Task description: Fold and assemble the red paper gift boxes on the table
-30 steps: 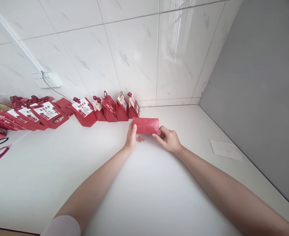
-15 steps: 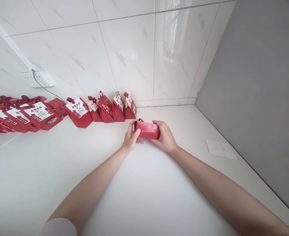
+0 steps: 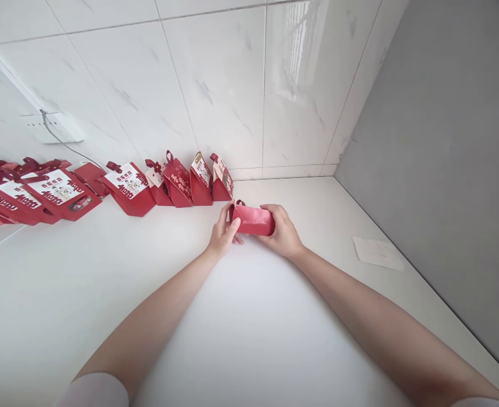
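Observation:
Between my two hands is a small red box [image 3: 255,220], held just above or on the white table, with a dark red ribbon loop at its upper left. My left hand [image 3: 224,230] grips its left end, thumb on the near face and fingers behind and below. My right hand [image 3: 282,230] is wrapped round the right end. A smooth, shiny red face of the box is turned toward me. Just behind it stands a red and pale pink box [image 3: 222,178], the rightmost of a row along the wall.
More red gift boxes [image 3: 130,189] with ribbon loops line the wall, crowded and overlapping at the far left. A cable hangs from a wall socket [image 3: 54,129] above them. On the right of the white table [image 3: 249,339] lies a flat whitish sheet [image 3: 377,252], near a grey panel [image 3: 439,141].
The view has shifted slightly, so the row of boxes and the sheet appear a little further left and higher. My hands keep the same hold on the red box.

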Motion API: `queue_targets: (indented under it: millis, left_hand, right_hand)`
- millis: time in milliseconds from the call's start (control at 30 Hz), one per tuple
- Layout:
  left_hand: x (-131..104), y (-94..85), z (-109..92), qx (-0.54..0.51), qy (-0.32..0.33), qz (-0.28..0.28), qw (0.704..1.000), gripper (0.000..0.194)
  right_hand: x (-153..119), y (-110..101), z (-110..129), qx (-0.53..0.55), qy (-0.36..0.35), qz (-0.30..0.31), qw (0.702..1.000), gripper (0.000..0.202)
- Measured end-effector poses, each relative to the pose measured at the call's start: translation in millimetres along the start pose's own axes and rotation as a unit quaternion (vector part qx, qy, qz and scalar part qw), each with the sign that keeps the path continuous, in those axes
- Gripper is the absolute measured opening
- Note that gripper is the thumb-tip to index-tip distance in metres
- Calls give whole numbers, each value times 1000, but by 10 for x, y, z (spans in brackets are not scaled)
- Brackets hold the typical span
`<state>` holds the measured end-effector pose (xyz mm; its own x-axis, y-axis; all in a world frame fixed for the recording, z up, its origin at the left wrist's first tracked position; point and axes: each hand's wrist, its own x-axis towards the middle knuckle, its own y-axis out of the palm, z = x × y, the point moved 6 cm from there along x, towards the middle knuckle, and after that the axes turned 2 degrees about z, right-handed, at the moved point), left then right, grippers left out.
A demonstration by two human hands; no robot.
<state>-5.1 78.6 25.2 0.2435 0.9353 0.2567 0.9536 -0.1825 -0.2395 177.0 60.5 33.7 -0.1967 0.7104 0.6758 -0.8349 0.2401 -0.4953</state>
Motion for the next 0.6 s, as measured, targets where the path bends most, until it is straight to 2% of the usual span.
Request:
queue_targets:
  millis: [333,467,533,600]
  left_hand:
    - [-16,13,-9,2,-8,3,1000,74]
    - [-6,21,9,-1,-29,9,1000,70]
    - [-2,-2,22,21,-41,-16,999,67]
    - [-4,-69,6,72,-25,-78,994,67]
  right_hand:
    - [0,-4,-5,2,-1,-3,1000,64]
    - [-5,-50,59,19,-22,-40,999,77]
    - [-10,-76,91,10,-33,-62,997,83]
    - [-12,-84,118,-31,-42,-69,996,81]
